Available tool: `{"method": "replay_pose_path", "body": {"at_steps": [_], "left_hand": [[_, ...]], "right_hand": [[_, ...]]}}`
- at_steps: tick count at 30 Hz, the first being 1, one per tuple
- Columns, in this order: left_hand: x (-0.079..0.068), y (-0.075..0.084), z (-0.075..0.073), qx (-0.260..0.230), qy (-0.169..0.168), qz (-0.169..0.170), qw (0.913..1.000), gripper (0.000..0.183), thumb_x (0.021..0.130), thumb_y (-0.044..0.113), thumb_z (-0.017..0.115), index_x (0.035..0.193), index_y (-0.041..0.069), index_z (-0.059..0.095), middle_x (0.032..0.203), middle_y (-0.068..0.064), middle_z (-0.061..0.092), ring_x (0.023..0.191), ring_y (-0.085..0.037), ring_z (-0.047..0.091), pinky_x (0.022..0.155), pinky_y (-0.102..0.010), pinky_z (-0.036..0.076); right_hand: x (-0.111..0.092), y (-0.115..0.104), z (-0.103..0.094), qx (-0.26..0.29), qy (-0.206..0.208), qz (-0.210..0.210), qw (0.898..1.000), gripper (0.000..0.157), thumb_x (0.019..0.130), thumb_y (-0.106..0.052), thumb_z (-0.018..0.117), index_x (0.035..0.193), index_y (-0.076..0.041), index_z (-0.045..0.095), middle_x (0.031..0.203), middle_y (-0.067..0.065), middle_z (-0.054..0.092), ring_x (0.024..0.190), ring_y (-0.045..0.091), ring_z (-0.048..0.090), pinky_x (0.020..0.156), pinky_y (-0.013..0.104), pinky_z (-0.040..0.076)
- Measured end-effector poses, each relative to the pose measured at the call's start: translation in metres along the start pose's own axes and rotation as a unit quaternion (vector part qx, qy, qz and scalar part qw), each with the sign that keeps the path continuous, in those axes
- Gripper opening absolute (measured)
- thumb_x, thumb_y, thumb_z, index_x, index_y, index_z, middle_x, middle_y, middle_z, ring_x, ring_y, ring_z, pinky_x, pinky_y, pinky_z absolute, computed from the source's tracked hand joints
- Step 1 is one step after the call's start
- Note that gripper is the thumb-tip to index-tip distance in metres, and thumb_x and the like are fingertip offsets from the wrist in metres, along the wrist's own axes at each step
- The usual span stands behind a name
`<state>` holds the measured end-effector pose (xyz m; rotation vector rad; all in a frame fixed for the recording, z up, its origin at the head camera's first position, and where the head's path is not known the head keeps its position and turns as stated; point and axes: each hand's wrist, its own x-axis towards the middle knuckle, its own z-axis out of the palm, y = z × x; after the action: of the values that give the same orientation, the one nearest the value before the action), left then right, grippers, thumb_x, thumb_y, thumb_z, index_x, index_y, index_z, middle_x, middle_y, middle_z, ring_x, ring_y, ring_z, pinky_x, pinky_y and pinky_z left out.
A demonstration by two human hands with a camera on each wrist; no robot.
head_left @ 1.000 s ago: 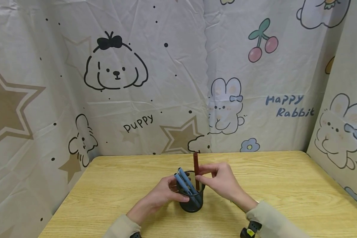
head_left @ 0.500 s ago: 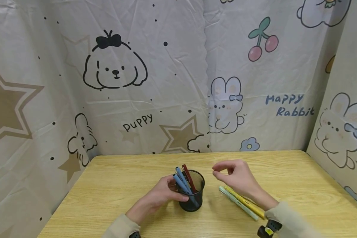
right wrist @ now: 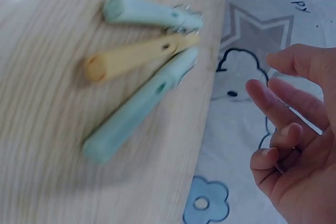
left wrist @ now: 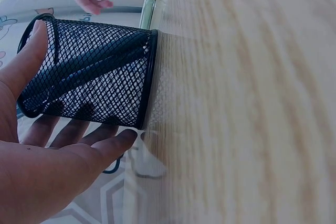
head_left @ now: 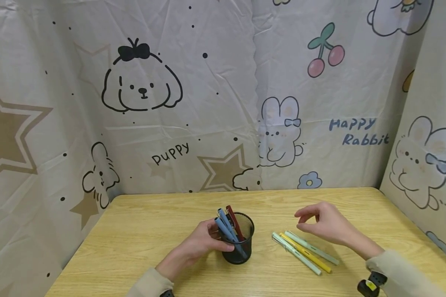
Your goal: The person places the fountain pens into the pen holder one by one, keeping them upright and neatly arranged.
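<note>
My left hand (head_left: 200, 243) grips a black mesh pen holder (head_left: 239, 252) that stands upright on the table, thumb on the near side. Two blue pens (head_left: 226, 227) and a dark red pen (head_left: 236, 222) lean inside it towards the left. In the left wrist view the fingers curl along the mesh wall of the pen holder (left wrist: 100, 77). Off to the right, my right hand (head_left: 327, 223) hovers with loosely bent fingers and holds nothing. Below and beside it lie a pale green pen (head_left: 297, 254), a yellow pen (head_left: 307, 253) and another pale green pen (head_left: 314, 248), also seen from the right wrist.
The wooden table (head_left: 163, 214) reaches back to a printed cloth (head_left: 223, 82) that hangs behind it and along both sides. Between the pen holder and the loose pens is a strip of bare tabletop.
The right hand let go of the red pen, which now leans left in the pen holder. That hand then moved right, uncovering the loose pens. The left hand stayed on the pen holder.
</note>
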<state>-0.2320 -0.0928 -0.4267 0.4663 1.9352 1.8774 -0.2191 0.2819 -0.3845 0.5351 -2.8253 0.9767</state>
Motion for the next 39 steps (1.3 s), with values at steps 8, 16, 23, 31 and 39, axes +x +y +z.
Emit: {"method": "replay_pose_path", "body": {"at_steps": [8,16,23,31,39], "left_hand": [[0.0,0.0,0.0,0.005,0.001,-0.006,1.0,0.055,0.081,-0.004,0.087,0.131,-0.001,0.066,0.122,-0.009,0.072,0.118,-0.026,0.067,0.106,-0.041,0.051],[0.0,0.001,0.0,0.007,0.001,-0.004,1.0,0.054,0.08,-0.004,0.087,0.13,-0.001,0.066,0.122,-0.009,0.072,0.118,-0.026,0.067,0.107,-0.041,0.051],[0.0,0.001,0.0,0.009,0.0,-0.005,0.9999,0.055,0.081,-0.003,0.088,0.131,0.0,0.066,0.122,-0.009,0.072,0.119,-0.026,0.066,0.106,-0.041,0.051],[-0.001,0.002,0.001,0.01,0.005,-0.006,0.9999,0.056,0.08,-0.004,0.088,0.131,0.0,0.066,0.12,-0.008,0.072,0.115,-0.024,0.067,0.104,-0.04,0.052],[-0.001,0.002,0.001,0.008,0.005,-0.007,0.9999,0.055,0.08,-0.005,0.088,0.131,0.0,0.065,0.12,-0.008,0.072,0.115,-0.024,0.068,0.104,-0.04,0.052]], "right_hand": [[-0.009,0.022,-0.007,-0.006,-0.053,-0.019,0.998,0.035,0.085,-0.018,0.086,0.115,-0.002,0.079,0.088,-0.012,0.075,0.065,0.009,0.049,0.056,0.024,0.036],[-0.014,0.036,-0.007,0.008,-0.078,-0.021,0.997,0.031,0.084,-0.025,0.089,0.108,-0.006,0.082,0.087,-0.014,0.073,0.082,0.012,0.062,0.063,0.025,0.042],[-0.018,0.045,-0.006,0.016,-0.117,-0.037,0.992,0.033,0.083,-0.024,0.089,0.11,-0.007,0.081,0.088,-0.014,0.073,0.087,0.011,0.062,0.07,0.027,0.047],[-0.019,0.051,-0.005,0.012,-0.144,-0.037,0.989,0.029,0.083,-0.023,0.089,0.108,-0.01,0.082,0.089,-0.015,0.074,0.092,0.01,0.067,0.085,0.038,0.054],[-0.019,0.057,-0.004,0.027,-0.155,-0.041,0.987,0.028,0.081,-0.024,0.091,0.106,-0.014,0.083,0.089,-0.014,0.075,0.091,0.01,0.066,0.084,0.034,0.052]]}}
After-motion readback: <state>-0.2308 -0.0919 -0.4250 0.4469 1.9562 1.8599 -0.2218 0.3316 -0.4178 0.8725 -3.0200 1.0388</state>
